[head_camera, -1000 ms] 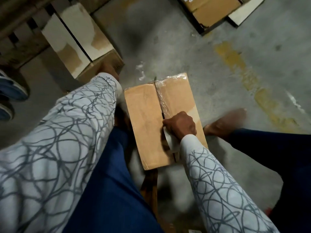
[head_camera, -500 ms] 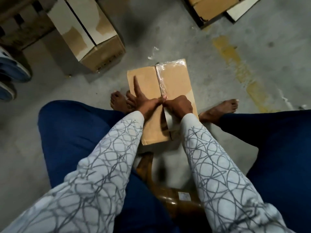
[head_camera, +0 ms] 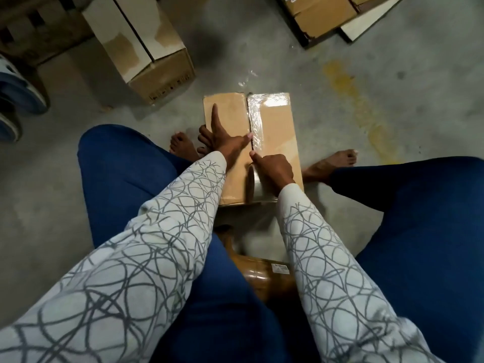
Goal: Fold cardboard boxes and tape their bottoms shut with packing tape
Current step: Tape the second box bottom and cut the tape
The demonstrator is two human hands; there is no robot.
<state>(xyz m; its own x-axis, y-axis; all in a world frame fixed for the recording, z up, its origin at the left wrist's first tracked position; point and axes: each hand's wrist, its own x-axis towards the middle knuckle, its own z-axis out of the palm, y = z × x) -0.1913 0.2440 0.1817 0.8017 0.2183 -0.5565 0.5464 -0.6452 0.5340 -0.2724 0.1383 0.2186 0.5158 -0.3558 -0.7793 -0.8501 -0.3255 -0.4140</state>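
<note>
Tan box (grey-scribbled white sleeves)

The light is dim and yellowish. It seems to come from above and ahead of me, though I can't place the source. The one bright spot is glare on the clear tape just beyond my right hand. A soft shadow darkens the floor on my side of both wrists, and a duller patch lies far beyond my left hand. The tape roll under my right hand is smeared by blur. Far to the left of my left hand the corner goes murky. My sleeves bulge wide toward the lower edge, stretched by the lens.
</note>
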